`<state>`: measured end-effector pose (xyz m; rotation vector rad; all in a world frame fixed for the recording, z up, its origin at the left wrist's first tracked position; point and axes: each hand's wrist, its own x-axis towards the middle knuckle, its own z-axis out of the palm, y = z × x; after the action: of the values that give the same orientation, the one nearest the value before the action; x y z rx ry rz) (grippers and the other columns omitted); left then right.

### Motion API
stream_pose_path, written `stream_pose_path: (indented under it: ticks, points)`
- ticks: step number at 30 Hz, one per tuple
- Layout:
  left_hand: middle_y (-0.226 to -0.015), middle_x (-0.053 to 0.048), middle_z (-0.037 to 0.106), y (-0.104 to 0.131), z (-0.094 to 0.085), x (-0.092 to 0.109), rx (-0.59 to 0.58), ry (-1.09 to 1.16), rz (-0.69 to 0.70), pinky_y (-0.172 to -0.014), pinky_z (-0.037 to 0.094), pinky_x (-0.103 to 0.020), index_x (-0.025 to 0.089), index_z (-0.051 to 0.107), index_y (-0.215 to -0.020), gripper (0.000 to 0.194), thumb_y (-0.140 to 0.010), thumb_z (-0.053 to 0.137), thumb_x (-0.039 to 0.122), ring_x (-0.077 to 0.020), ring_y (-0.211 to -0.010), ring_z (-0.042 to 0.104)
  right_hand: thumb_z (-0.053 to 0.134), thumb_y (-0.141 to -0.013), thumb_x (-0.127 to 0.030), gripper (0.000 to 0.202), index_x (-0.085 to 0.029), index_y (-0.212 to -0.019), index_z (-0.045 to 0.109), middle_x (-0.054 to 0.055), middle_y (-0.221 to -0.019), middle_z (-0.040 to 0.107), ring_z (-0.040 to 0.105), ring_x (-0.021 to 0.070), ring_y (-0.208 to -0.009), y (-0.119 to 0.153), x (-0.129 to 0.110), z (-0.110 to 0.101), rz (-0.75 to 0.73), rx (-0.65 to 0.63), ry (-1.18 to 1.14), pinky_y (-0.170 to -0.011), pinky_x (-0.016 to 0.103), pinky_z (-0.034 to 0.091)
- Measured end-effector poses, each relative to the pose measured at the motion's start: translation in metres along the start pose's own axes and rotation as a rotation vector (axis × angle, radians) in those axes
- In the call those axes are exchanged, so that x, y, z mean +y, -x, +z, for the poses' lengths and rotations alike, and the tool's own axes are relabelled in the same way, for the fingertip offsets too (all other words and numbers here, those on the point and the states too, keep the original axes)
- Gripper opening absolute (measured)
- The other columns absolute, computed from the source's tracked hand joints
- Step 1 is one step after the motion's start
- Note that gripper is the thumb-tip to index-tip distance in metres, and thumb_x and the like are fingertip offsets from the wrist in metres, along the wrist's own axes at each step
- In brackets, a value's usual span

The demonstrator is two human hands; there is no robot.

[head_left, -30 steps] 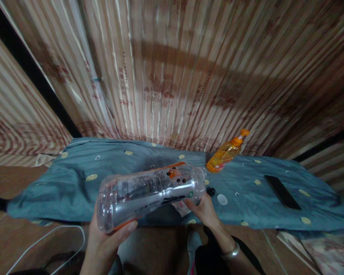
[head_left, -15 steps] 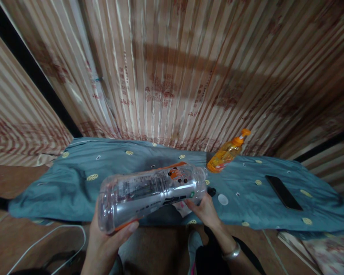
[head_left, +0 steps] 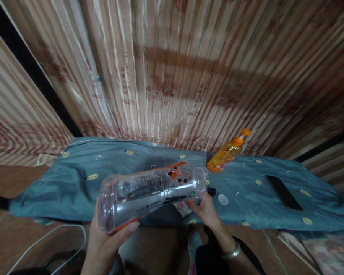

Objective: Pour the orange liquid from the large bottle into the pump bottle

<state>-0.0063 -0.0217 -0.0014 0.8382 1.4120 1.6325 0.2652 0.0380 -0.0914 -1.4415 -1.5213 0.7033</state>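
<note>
A large clear plastic bottle (head_left: 151,194) with an orange and printed label lies on its side between my hands, its neck pointing right. My left hand (head_left: 106,238) grips the base end, thumb along the near side. Near the neck, my right hand (head_left: 205,210) holds the bottle from below; some of its fingers are hidden behind it. No cap shows on the bottle's mouth. Just right of my right hand, a small black object (head_left: 211,191) and a white round disc (head_left: 223,199) rest on the cloth. A pink-and-white scrap (head_left: 182,209) shows under the bottle.
An orange pump bottle (head_left: 225,154) stands toward the back on the teal cloth (head_left: 149,152). A dark phone (head_left: 283,193) lies at the right. Behind rises a striped curtain (head_left: 166,76). A white cable (head_left: 57,229) loops at the lower left.
</note>
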Motion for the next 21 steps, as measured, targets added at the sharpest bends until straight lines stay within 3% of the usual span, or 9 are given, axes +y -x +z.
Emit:
stream_pose_path:
  ticks: [8, 21]
  points:
    - [-0.117, -0.003, 0.074, 0.0011, 0.0008, 0.0065, -0.018, -0.015, -0.018, -0.098, 0.051, -0.031, 0.025, 0.067, -0.126, 0.088, -0.049, 0.098, 0.055, -0.0265, -0.111, 0.068, 0.076, -0.076, -0.042, 0.029, -0.021, -0.096, 0.072, 0.01, -0.093, 0.081, 0.079, 0.0338, -0.092, 0.0001, 0.0013, -0.0008, -0.013, -0.001, 0.004, -0.087, 0.047, 0.065]
    - [-0.115, -0.006, 0.073, -0.0025, -0.0042, -0.0007, -0.041, -0.019, 0.014, -0.101, 0.052, -0.036, 0.023, 0.068, -0.123, 0.082, -0.051, 0.098, 0.051, -0.0321, -0.117, 0.068, 0.076, -0.079, -0.051, 0.036, -0.02, -0.098, 0.075, 0.012, -0.098, 0.084, 0.08, 0.0334, -0.087, 0.0006, 0.0003, 0.0, -0.014, 0.012, 0.024, -0.082, 0.048, 0.067]
